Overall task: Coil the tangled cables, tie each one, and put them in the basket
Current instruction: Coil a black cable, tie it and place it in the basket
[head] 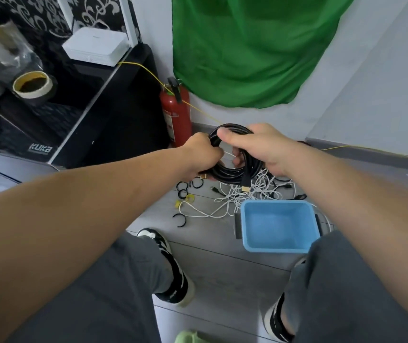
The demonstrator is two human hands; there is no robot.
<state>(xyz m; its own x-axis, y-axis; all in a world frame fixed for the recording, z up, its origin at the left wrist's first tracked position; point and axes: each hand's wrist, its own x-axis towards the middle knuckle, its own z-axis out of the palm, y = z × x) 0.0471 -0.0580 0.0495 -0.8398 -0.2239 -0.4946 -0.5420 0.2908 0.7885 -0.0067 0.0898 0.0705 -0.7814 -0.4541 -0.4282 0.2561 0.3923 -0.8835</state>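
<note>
A coiled black cable (225, 173) with a gold plug (245, 187) hangs in the air above the floor. My left hand (201, 154) grips the coil's left side. My right hand (264, 147) holds its top and right side, thumb laid over the loops. A thin white tie seems to run between my fingers inside the coil. Below lies a tangle of white cables (252, 191) mixed with black ones. Several black tie loops (183, 190) and a yellow one (189, 198) lie on the floor to the left. The blue basket (245, 226) stands on the floor, nothing inside it.
A red fire extinguisher (177, 112) stands against the wall behind the coil. A black cabinet (114, 115) with a white box and tape rolls is at the left. A yellow wire (148, 71) runs across. My knees and shoes frame the grey floor.
</note>
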